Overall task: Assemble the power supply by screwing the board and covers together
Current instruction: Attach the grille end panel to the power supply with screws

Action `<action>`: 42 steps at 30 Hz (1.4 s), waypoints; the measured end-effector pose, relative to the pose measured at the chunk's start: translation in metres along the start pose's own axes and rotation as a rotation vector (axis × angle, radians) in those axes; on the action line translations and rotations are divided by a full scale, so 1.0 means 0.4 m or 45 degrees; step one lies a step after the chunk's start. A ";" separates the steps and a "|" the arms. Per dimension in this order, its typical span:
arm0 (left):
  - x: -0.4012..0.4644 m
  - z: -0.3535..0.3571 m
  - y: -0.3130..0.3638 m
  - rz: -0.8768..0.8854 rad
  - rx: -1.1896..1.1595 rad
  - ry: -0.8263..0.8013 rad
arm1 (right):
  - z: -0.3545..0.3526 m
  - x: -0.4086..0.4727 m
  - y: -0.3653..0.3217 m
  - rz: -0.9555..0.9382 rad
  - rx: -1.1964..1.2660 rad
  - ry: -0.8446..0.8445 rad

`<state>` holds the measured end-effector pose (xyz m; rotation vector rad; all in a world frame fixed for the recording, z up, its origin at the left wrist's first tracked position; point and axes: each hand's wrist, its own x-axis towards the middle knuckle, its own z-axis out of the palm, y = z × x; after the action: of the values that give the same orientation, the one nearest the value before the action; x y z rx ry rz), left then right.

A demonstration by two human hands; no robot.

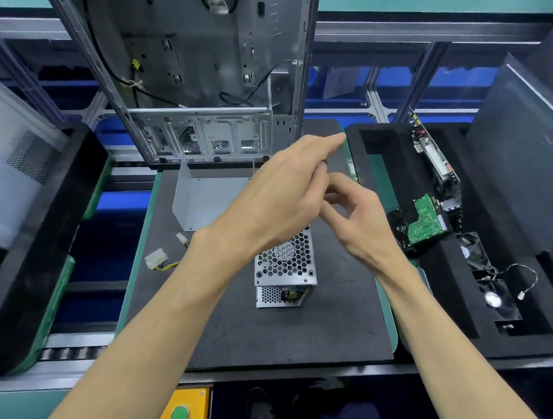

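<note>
1. Seen from a head-worn camera, looking down at a dark foam work mat (248, 333) on an assembly bench.
2. Power supply (285, 270) lying near the mat's middle: a perforated metal box, its honeycomb grille face up, long axis apparently running away from the viewer, open end with a yellow-wound component facing the viewer.
3. Loose U-shaped grey cover (204, 196) standing just behind it, open side up, probably set aside for fitting later.
4. Left hand (287, 197) raised above the box, not touching it, fingers stretched forward toward the right; a small yellow-and-dark glimpse at the fingertips, too hidden to identify.
5. Right hand (355, 214) just beside it, thumb and forefinger curved toward each other as if pinching something tiny, perhaps a screw; whether anything is held cannot be told.
6. White connectors on yellow wires (158, 260) trailing left of the box.
7. Open computer case (205, 79) upright at the mat's far edge.
8. Black foam tray (398, 168) at right, holding a green circuit board (424, 220) and fans.
</note>
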<state>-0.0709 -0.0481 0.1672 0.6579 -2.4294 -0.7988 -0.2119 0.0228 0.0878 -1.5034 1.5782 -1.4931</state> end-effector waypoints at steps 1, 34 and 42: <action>-0.002 0.003 0.002 0.021 0.017 0.030 | 0.002 0.000 0.004 0.035 0.002 0.030; -0.051 0.056 0.010 0.042 -0.154 0.402 | 0.023 -0.040 0.006 -0.069 -0.170 0.129; -0.164 0.015 -0.145 -0.443 -0.374 0.592 | 0.055 -0.007 -0.033 -0.072 -0.203 0.246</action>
<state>-0.0082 -0.0491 0.1060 1.0315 -1.7626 -0.9852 -0.1866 0.0200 0.0929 -1.5398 1.8180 -1.6188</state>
